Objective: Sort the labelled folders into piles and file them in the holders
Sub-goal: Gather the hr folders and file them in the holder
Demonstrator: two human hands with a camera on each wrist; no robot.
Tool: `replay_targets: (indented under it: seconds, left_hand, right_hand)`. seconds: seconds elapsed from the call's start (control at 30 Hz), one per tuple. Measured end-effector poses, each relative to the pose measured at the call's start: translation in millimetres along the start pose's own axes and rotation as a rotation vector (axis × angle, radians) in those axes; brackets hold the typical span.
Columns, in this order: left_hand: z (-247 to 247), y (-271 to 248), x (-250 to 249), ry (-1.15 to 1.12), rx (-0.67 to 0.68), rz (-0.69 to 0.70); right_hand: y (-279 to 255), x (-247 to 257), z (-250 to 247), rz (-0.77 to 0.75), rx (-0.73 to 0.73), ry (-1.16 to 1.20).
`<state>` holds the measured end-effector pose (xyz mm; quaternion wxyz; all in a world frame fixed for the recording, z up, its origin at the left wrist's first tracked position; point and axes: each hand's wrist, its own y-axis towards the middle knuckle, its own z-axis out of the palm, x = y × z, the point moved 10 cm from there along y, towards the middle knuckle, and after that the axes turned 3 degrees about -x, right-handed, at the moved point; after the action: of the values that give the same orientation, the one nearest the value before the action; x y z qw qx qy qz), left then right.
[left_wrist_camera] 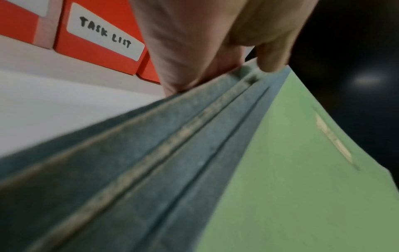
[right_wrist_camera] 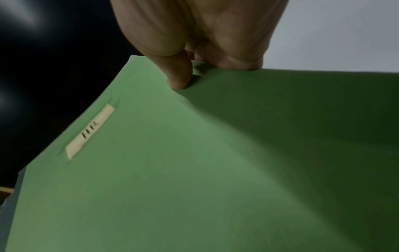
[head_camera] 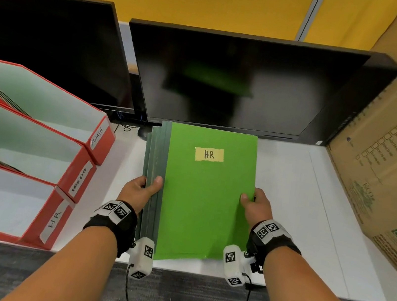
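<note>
Item: stack of green folders (head_camera: 204, 198), top one labelled HR, held over the white desk (head_camera: 287, 203) before the monitor (head_camera: 241, 84). My left hand (head_camera: 140, 189) grips its spine edge; my right hand (head_camera: 256, 206) pinches the open edge, thumbs on top.

Head view bright, even, edges bowed; wrist views dimmer, motion-blurred; monitor (head_camera: 229, 82) shows soft glare.

The left hand (left_wrist_camera: 207, 47) comes down from the top centre, thumb on top, gripping the spine edge of a stack of folders (left_wrist_camera: 302, 170) that fills the lower right. Upper left, a red holder (left_wrist_camera: 90, 51) labelled TASK LIST stands on the white desk (left_wrist_camera: 54, 102)
</note>
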<state>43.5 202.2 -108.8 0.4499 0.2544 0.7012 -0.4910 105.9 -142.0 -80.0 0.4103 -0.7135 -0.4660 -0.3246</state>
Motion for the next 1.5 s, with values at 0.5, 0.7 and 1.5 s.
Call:
replay_targets:
  seconds: [0.5, 0.7, 1.5]
  left_hand:
    - [-23.2, -2.9, -9.8, 0.145, -0.197, 0.026]
    - [-44.6, -11.6, -23.0, 0.335, -0.331, 0.067]
    - [-16.0, -28.8, -33.9, 0.264, -0.236, 0.104]
  right_hand:
    - [11.4, -8.2, -16.9, 0.067, -0.104, -0.091]
    - [20.2, -12.2, -45.6, 0.094, -0.213, -0.062]
    - [14.7, 10.4, -17.3, 0.039, -0.097, -0.09]
